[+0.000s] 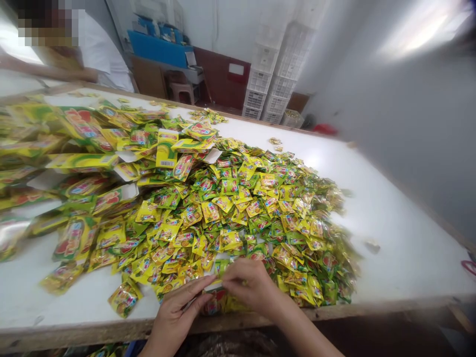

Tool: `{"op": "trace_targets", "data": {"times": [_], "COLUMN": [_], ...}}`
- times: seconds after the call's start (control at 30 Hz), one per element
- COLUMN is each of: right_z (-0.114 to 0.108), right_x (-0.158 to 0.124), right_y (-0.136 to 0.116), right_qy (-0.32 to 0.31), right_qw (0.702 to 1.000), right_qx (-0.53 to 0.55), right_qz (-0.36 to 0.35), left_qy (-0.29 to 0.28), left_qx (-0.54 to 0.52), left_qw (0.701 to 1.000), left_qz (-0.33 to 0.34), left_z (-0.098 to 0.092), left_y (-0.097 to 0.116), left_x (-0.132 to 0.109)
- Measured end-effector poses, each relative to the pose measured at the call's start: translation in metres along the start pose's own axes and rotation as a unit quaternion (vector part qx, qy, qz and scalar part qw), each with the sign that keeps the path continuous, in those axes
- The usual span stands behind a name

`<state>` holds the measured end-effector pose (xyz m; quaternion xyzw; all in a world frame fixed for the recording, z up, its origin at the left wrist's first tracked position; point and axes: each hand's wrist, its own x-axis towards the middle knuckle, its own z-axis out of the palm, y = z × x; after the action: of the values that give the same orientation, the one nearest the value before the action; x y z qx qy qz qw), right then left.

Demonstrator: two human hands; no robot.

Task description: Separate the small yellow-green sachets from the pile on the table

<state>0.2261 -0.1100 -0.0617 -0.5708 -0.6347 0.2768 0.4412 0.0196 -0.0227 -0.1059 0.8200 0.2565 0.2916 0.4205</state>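
My left hand is closed, thumb and fingers round the left end of a small printed carton at the table's near edge. A white flap shows at its top, and my hands cover much of the rest. My right hand is curled above the carton with its fingers pinched together. A bit of yellow wrapper shows between those fingers. Just beyond the fingertips lies a green sachet. A wide heap of yellow and green sachets spreads in front of both hands.
Printed cartons, several with open white flaps, are piled at the left. The white table has a wooden rim. Across it, a person in white is at the far left. Stacked white crates and a blue-topped desk stand behind.
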Motion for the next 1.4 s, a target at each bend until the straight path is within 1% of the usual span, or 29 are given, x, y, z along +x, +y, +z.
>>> {"op": "trace_targets", "data": {"times": [0.1, 0.2, 0.27, 0.33, 0.4, 0.6, 0.73, 0.8, 0.9, 0.97, 1.13, 1.27, 1.33, 1.4], "right_z": [0.004, 0.009, 0.013, 0.015, 0.015, 0.012, 0.014, 0.017, 0.020, 0.021, 0.016, 0.015, 0.018, 0.022], "right_x": [-0.001, -0.002, -0.004, -0.005, -0.006, -0.015, -0.021, -0.023, -0.025, -0.025, -0.022, -0.022, -0.025, -0.029], "right_y": [-0.004, -0.003, -0.001, 0.001, 0.003, 0.006, 0.004, 0.003, 0.004, 0.004, 0.000, 0.001, 0.002, 0.001], "right_qy": [0.007, 0.023, 0.036, 0.053, 0.058, 0.019, 0.021, 0.030, 0.047, 0.057, 0.056, 0.058, 0.064, 0.063], "right_qw": [1.000, 0.999, 0.999, 0.998, 0.998, 1.000, 1.000, 0.999, 0.999, 0.998, 0.997, 0.997, 0.998, 0.996], "right_qx": [-0.014, -0.028, -0.024, -0.015, -0.002, 0.024, 0.014, 0.014, 0.011, 0.010, 0.034, 0.047, 0.013, -0.053], "right_qz": [-0.001, -0.001, 0.003, 0.012, 0.017, -0.006, 0.003, 0.007, 0.017, 0.025, 0.038, 0.018, 0.000, -0.024], "left_qy": [0.012, 0.020, 0.015, 0.004, -0.006, -0.012, -0.009, -0.008, 0.009, 0.011, 0.004, 0.006, 0.012, 0.007], "left_qx": [-0.007, -0.032, -0.049, -0.053, -0.048, -0.008, 0.010, 0.014, 0.022, 0.030, 0.039, 0.031, 0.029, 0.029], "left_qw": [1.000, 0.996, 0.993, 0.991, 0.993, 1.000, 0.999, 0.999, 1.000, 0.999, 0.999, 0.999, 0.999, 0.999], "left_qz": [-0.023, -0.076, -0.105, -0.119, -0.111, 0.006, 0.041, 0.039, -0.010, -0.025, 0.005, 0.013, 0.016, 0.033], "left_z": [0.000, 0.002, 0.002, 0.001, -0.001, -0.009, -0.008, -0.006, -0.004, -0.004, -0.006, -0.007, -0.006, -0.004], "left_y": [0.002, 0.007, 0.012, 0.015, 0.016, 0.004, 0.002, 0.004, 0.006, 0.005, 0.004, 0.007, 0.008, 0.006], "left_x": [0.000, 0.002, 0.004, 0.007, 0.009, 0.005, 0.001, -0.001, -0.005, -0.006, -0.004, -0.004, -0.004, -0.005]}}
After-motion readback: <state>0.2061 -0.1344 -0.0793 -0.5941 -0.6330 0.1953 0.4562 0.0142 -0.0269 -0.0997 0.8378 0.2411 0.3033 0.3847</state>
